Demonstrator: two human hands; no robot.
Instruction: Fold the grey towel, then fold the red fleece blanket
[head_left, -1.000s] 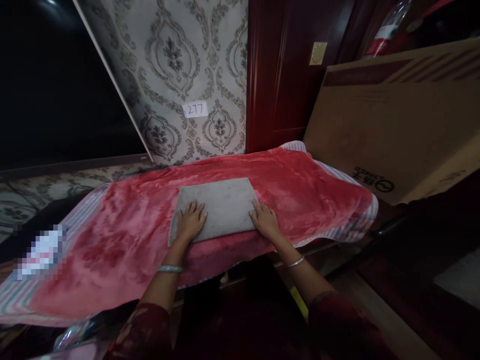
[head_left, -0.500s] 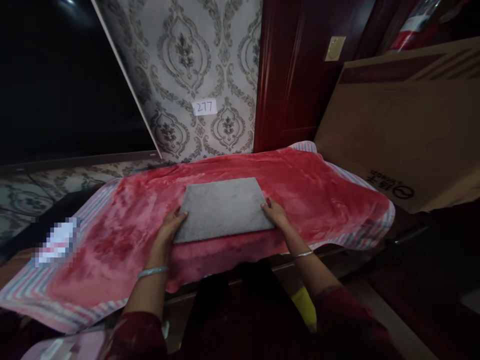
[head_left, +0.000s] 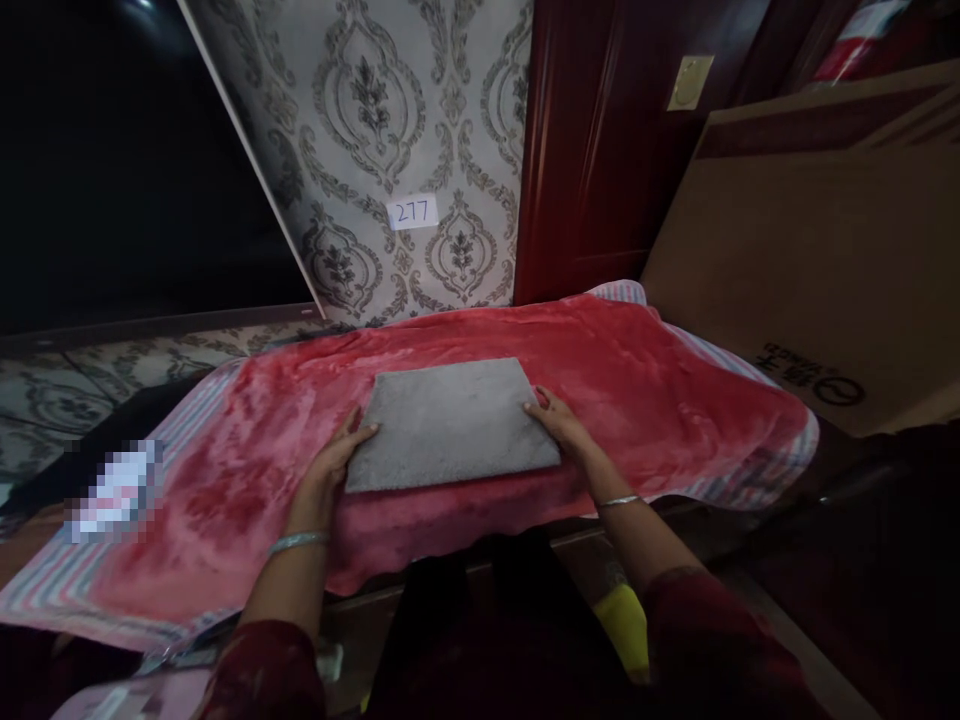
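A flat rectangular grey plush cloth (head_left: 454, 425) lies over the red blanket (head_left: 645, 400), its long near edge towards me. My left hand (head_left: 341, 448) grips its left side, the thumb on top and the other fingers along the outer edge, partly hidden. On the opposite side my right hand (head_left: 559, 422) has its thumb over the right edge, with the fingers curled beside and below it. Whether the cloth is folded or a single thick piece, I cannot tell.
A dark television screen (head_left: 127, 170) stands at the back left. To the right leans a large cardboard box (head_left: 810, 260). A white paper marked 277 (head_left: 412, 212) is on the patterned wall. Below the blanket's front edge shows something yellow (head_left: 624, 630).
The view has shifted slightly, and the box and door sit a little farther right. Both hands stay at the sides of the grey plush cloth, with hardly any movement.
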